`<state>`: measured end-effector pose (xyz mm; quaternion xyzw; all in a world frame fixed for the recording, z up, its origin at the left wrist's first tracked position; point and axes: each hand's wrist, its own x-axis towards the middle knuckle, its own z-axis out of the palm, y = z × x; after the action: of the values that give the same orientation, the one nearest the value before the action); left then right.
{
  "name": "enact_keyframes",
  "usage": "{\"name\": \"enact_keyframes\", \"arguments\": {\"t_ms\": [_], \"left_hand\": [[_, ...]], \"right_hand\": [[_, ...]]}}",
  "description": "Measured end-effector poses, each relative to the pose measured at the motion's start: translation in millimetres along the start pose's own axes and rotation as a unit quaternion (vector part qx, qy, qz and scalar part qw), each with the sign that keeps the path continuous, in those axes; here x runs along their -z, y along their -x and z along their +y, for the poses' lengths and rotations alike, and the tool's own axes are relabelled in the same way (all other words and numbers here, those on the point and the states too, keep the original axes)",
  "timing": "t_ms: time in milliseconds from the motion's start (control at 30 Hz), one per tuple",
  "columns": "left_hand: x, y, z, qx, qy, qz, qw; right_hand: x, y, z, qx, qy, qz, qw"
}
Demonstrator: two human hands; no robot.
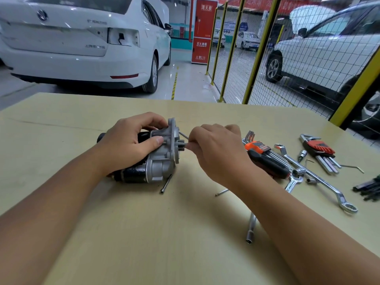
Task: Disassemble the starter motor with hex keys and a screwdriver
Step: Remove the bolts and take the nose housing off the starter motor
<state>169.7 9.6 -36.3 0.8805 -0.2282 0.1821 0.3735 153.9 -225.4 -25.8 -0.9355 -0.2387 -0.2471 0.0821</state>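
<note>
The starter motor [156,159], a black cylinder with a ribbed grey cast-metal nose, lies on its side on the pale wooden table [123,233]. The left hand [131,145] wraps over its body, fingers curled. The right hand [213,149] pinches a thin steel hex key [183,135] at the flange
</note>
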Motion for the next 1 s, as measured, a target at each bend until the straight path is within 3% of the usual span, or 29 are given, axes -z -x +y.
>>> {"name": "enact_keyframes", "arguments": {"t_ms": [333,467,633,867,1000], "left_hand": [[-0.4,0.5,2.2,0.009,0.002,0.011,1.000],[0.0,0.2,2.0,0.002,0.009,0.005,1.000],[0.1,0.8,1.8,-0.004,0.014,0.009,1.000],[-2.9,-0.7,-0.1,0.003,0.007,0.010,1.000],[-1.9,-0.4,-1.4,-0.001,0.013,0.005,1.000]], "right_hand": [[3.1,-1.1,-0.9,0.001,-0.057,-0.019,0.998],[4.6,-0.9,1.0,0.003,-0.022,-0.048,0.999],[6.6,0.1,-1.8,0.000,0.043,0.004,0.999],[6.2,-3.0,2.2,0.015,-0.089,-0.016,0.996],[1.3,-1.6,4.1,0.020,-0.104,-0.005,0.994]]}}
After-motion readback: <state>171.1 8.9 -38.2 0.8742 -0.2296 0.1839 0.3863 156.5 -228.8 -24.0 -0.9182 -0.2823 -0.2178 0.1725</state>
